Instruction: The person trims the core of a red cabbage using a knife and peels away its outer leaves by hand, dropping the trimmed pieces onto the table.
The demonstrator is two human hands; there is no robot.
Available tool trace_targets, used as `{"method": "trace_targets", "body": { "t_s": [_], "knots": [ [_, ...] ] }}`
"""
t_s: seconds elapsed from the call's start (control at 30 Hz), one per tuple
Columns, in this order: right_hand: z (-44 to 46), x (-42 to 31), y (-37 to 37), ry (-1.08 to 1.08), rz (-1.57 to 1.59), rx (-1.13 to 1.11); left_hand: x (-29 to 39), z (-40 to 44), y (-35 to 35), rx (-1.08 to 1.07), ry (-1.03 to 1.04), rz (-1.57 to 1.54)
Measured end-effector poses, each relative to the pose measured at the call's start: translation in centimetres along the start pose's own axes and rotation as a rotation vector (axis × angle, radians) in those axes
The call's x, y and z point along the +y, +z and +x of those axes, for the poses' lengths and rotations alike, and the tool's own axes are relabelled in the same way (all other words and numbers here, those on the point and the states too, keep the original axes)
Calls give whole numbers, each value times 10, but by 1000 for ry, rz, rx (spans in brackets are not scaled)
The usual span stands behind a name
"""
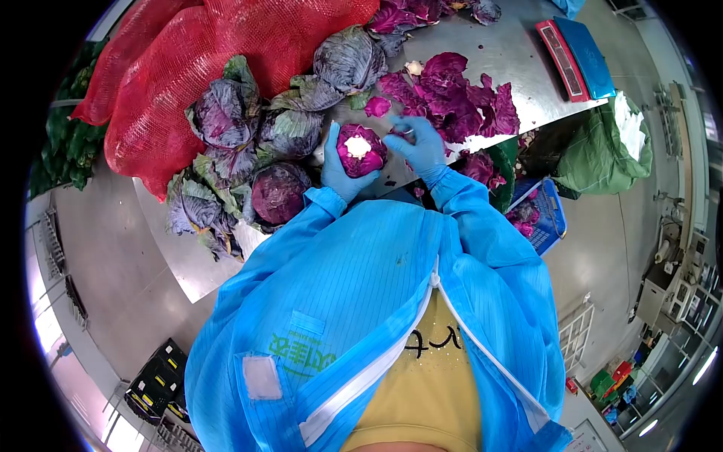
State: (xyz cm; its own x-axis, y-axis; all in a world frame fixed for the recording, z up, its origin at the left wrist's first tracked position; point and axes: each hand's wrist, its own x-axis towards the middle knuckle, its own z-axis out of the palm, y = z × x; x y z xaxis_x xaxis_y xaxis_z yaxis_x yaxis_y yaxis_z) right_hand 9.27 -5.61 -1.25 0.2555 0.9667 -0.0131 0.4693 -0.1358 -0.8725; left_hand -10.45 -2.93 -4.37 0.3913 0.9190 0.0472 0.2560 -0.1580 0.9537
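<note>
In my left hand (343, 172), gloved in blue, is a trimmed red cabbage (361, 160) with its white cut stem facing up. The fingers wrap round its left and lower side. Just right of the cabbage is my right hand (423, 149), also gloved, with fingers curled. Something small may be between those fingers, but I cannot make it out. Untrimmed red cabbages with dull outer leaves (350, 60) lie to the left and behind. Loose purple leaves (444, 90) are piled beyond my right hand, a white stem piece (414, 68) among them.
Red mesh sacks (218, 60) fill the far left of the metal table (520, 56). A blue and red box-like object (576, 60) sits at its right edge. Below that edge are a blue crate (553, 218) with purple scraps and a green sack (599, 151).
</note>
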Motion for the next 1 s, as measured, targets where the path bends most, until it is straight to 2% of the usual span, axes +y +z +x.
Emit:
{"method": "trace_targets", "body": {
  "t_s": [0.03, 0.07, 0.1, 0.3, 0.33, 0.37, 0.43, 0.57, 0.6, 0.67, 0.77, 0.83, 0.87, 0.9, 0.97, 1.0],
  "knots": [
    [-3, -6, 4, -8, 93, -126, 1, -1, 0, -6, -29, -45],
    [-4, -11, 5, -129, -109, -139, 3, -1, 0, -11, -57, -89],
    [-3, -10, 7, -129, -109, -141, 3, -1, 0, -17, -85, -134],
    [14, -2, 7, -61, 312, -318, -4, 0, -1, -31, -32, -33],
    [18, -11, -3, -114, 27, -370, -4, 1, -1, -31, -30, -33],
    [17, -13, -5, -115, 25, -371, -4, 1, 0, -23, -22, -23],
    [16, -15, -6, -262, -170, -310, 3, 2, -1, -14, -13, -11],
    [5, -15, -4, -269, -318, -296, 14, 2, 1, -2, -23, 118],
    [1, -16, -1, -359, -342, -212, 14, 2, 2, 15, -10, 203],
    [-4, -17, 3, -516, -503, -98, 6, 2, 5, 4, -24, 165],
    [-8, -21, 6, -481, -665, -119, -3, 3, 5, -37, -52, 141],
    [-11, -20, 4, -521, -643, -126, 7, 6, 7, -36, -16, 172],
    [-12, -19, 4, -562, -620, -136, 25, 4, 5, -38, -120, 70],
    [-13, -15, 4, -563, -619, -134, 23, 5, 4, -39, -118, 72],
    [-18, -5, 7, -635, -628, -61, 8, 4, 7, 136, 277, 357],
    [-20, 1, 6, -640, -628, -62, -1, 2, 17, 128, 148, -115]
  ]
}}
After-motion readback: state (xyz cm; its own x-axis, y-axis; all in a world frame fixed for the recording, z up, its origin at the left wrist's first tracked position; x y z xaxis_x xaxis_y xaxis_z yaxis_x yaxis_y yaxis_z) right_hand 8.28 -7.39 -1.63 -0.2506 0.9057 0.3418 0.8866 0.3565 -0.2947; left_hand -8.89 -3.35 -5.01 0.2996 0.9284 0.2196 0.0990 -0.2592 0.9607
